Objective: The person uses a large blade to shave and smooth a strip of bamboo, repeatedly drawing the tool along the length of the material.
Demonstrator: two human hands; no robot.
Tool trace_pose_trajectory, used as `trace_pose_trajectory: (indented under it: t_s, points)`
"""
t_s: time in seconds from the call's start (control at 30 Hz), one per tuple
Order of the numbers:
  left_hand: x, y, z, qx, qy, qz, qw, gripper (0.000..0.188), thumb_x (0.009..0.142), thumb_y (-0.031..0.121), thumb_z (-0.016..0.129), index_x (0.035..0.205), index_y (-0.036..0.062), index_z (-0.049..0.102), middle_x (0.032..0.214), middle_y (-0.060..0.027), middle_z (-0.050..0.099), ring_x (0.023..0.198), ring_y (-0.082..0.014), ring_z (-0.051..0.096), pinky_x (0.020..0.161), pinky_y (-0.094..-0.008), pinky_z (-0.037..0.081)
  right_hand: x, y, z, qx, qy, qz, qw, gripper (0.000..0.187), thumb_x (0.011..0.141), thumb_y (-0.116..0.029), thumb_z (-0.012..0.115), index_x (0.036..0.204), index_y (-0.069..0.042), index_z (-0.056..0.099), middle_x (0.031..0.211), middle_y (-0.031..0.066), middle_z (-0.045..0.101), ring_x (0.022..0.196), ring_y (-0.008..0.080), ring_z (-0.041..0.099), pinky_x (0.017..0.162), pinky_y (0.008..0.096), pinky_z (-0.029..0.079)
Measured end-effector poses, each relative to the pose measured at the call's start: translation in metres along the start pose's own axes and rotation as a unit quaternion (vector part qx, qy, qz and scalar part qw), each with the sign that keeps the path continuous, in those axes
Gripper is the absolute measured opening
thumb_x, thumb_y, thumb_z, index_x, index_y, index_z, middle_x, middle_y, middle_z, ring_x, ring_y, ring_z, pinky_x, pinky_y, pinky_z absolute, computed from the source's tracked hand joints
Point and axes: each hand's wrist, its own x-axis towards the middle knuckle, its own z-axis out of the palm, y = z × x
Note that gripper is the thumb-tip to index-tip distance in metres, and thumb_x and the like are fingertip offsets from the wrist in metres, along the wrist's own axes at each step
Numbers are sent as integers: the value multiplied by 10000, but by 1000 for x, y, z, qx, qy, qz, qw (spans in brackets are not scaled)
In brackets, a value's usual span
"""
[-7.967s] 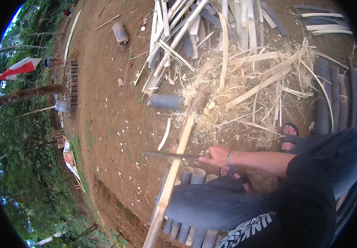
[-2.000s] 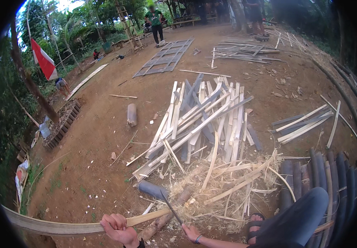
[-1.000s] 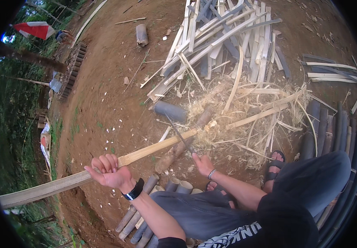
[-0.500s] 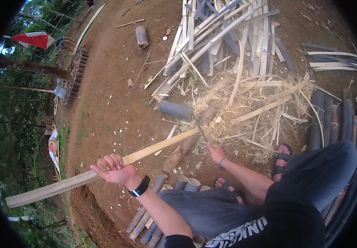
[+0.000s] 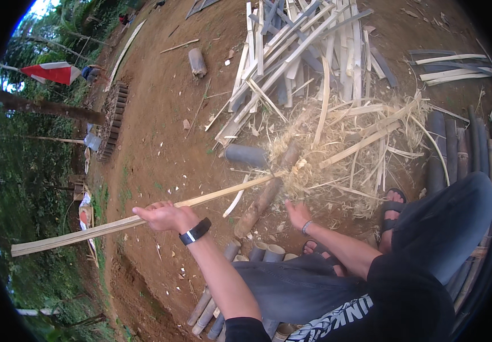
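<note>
My left hand (image 5: 169,216) is closed around a long split bamboo strip (image 5: 217,196). One end of the strip sticks out past the hand to the far left; the other rests at a round wooden log (image 5: 257,211) on the ground. My right hand (image 5: 298,215) is closed in a fist just right of the log. It grips a knife whose thin dark blade points up toward the strip's end; the blade is blurred and hard to make out now. Pale curly shavings (image 5: 343,148) lie heaped beyond the log.
A large pile of bamboo slats (image 5: 303,51) lies at the top, with a smaller stack (image 5: 457,71) to its right. A dark bamboo piece (image 5: 245,154) lies by the log. Bamboo poles (image 5: 462,154) line the right side. My sandalled foot (image 5: 393,205) is near the shavings.
My left hand has turned over, rolling the bamboo strip so that it shows a narrower side. The knife blade, plain before, is now hardly visible. The whole view has tilted slightly.
</note>
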Motion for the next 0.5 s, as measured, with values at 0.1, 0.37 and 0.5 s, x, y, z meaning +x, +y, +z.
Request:
trace_pose_trajectory:
  t_s: [0.1, 0.37, 0.5]
  points:
    - [-4, -3, 1, -2, 8, 18, 1000, 526, 927, 484, 456, 585, 163, 217, 519, 10, 228, 474, -144, 255, 465, -297, 240, -39, -46, 2, 12, -45, -112, 993, 737, 917, -572, 381, 603, 71, 557, 526, 234, 512, 505, 349, 536, 570, 480, 425]
    - [-8, 2, 1, 15, 0, 3, 1000, 490, 938, 462, 440, 605, 163, 241, 545, 14, 238, 487, -136, 253, 473, -310, 241, 23, 31, -10, 7, 47, 108, 993, 752, 902, -590, 394, 596, 79, 547, 547, 278, 508, 587, 348, 610, 579, 485, 430]
    - [-11, -2, 9, 22, -17, 0, 1000, 461, 947, 437, 427, 619, 164, 252, 543, 21, 241, 478, -139, 244, 470, -314, 223, -13, -7, 20, 61, -9, -108, 992, 775, 902, -585, 403, 558, 103, 500, 513, 276, 468, 536, 365, 565, 570, 494, 411]
